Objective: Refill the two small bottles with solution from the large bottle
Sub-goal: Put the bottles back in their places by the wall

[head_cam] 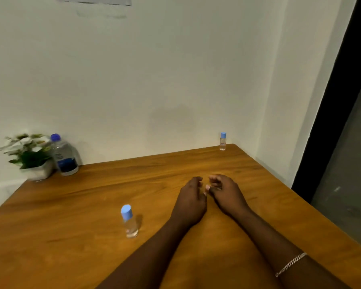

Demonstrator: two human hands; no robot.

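Currently the left hand [191, 202] and right hand [225, 195] are resting close together on the table [92, 195], fingers loosely curled and holding nothing. The near small bottle [129, 222] is standing capped to their left, the far small bottle [222, 141] at the far right corner, and the large bottle [64, 157] far left beside a plant [29, 155].

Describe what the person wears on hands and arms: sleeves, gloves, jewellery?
No gloves and no sleeves in view: the left hand and right hand are bare, as are both arms. A silver-toned chain bracelet with flat links circles the right wrist. I can make out no rings or watch.
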